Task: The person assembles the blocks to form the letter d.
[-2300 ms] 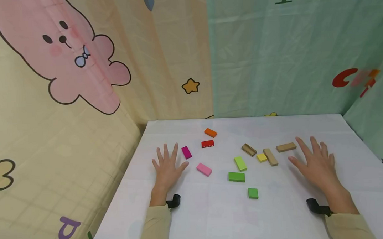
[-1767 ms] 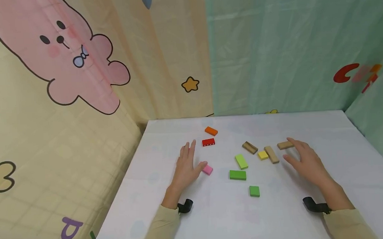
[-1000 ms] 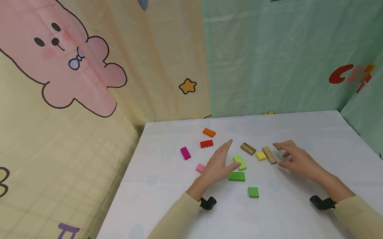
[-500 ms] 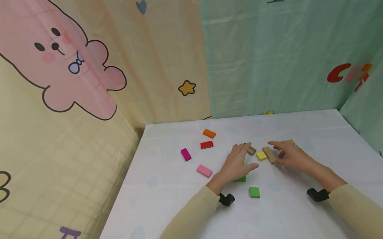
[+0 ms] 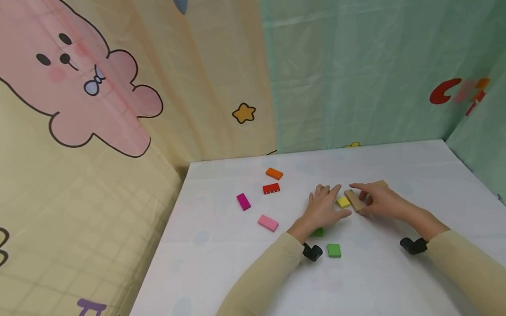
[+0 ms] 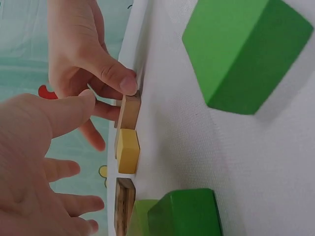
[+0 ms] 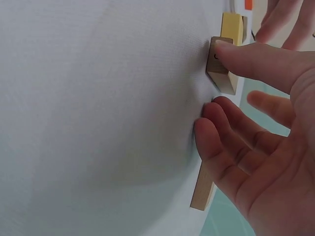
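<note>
My right hand (image 5: 382,202) is over a plain wooden block (image 5: 353,200); the thumb touches its near end, the index finger reaches over toward the far end, and the other fingers bend beside it. A yellow block (image 5: 343,202) lies against its left side. My left hand (image 5: 323,209), fingers spread and holding nothing, hovers left of the yellow block. In the left wrist view a grooved wooden block (image 6: 124,201), a light green block (image 6: 141,216) and a dark green block (image 6: 184,211) lie near it; the hand hides most of these in the head view.
Another wooden block (image 7: 203,187) lies right of the right hand's fingers. A small green block (image 5: 334,250) is nearer the front. To the left are pink (image 5: 268,223), magenta (image 5: 243,202), red (image 5: 271,189) and orange blocks (image 5: 274,173) on the white table (image 5: 224,272).
My left hand has swept right from the table's left side to the yellow block. My right hand has moved left, its fingers bending, until its thumb reaches the wooden block.
</note>
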